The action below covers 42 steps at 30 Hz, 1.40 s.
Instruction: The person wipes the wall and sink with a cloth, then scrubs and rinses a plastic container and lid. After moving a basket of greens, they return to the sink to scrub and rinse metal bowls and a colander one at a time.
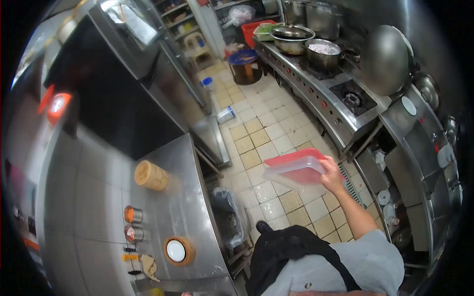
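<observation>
My right hand (333,175) stretches out over the tiled floor, fingers closed on the near edge of a flat, rectangular red plastic piece (301,156). A translucent whitish plastic piece (291,173) overlaps it in the same grip. Motion blur softens their far ends; they look like thin trays or lids. My left hand is outside the view.
On the left, a steel counter (192,212) carries a bamboo steamer (150,175), tins (133,214) and a white bowl (176,250). A stove (316,89) with pots (323,54) lines the right. Two tubs (226,114) lie on the floor ahead; a lined bin (229,217) stands beside the counter.
</observation>
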Each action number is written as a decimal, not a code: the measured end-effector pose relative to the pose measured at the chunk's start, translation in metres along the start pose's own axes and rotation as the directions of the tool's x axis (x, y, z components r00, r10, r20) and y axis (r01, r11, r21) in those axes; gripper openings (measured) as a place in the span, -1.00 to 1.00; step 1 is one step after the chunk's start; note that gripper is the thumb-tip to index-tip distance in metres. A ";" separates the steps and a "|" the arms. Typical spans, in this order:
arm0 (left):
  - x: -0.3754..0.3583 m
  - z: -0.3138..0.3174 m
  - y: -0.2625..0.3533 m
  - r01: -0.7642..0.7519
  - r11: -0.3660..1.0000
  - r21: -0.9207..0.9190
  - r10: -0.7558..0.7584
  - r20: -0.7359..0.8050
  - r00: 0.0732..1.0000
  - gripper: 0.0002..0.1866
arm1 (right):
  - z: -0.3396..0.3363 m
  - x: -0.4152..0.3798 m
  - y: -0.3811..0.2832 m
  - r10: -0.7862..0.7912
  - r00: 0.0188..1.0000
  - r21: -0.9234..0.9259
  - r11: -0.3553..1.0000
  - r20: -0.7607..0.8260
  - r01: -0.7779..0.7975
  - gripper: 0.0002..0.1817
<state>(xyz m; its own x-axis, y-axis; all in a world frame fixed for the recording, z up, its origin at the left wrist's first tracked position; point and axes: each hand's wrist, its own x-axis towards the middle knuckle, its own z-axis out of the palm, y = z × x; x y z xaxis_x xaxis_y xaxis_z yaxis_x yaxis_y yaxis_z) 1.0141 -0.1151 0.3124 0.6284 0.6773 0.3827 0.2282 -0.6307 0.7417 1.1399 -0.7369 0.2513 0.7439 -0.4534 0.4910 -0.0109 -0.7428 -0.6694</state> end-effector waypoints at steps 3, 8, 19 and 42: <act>0.037 0.080 0.062 0.007 0.985 -0.170 0.027 0.198 0.980 -0.78 | -0.007 0.012 0.036 0.069 0.996 -0.029 0.997 -0.051 -0.071 -0.62; 0.100 0.248 0.052 -0.135 0.926 -0.353 0.307 0.497 0.811 -0.78 | -0.017 0.047 0.025 0.169 0.965 -0.135 0.971 -0.203 -0.199 -0.81; 0.165 0.500 0.253 -0.292 0.759 -0.581 0.648 0.718 0.255 -0.79 | -0.026 0.121 -0.014 0.174 0.904 -0.372 0.868 -0.390 -0.328 -0.55; 0.185 0.834 0.539 -0.462 0.750 -0.475 0.613 0.760 0.214 0.00 | 0.274 0.616 0.162 -0.306 0.920 -0.033 0.946 0.245 0.323 -0.58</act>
<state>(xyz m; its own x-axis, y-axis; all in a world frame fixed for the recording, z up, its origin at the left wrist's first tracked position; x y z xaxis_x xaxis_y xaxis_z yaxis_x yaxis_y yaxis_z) 1.8738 -0.6454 0.3240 0.8400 -0.5296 0.1181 -0.4719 -0.6056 0.6408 1.7798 -1.0010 0.2926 0.8512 -0.0697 0.5201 0.2076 -0.8655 -0.4559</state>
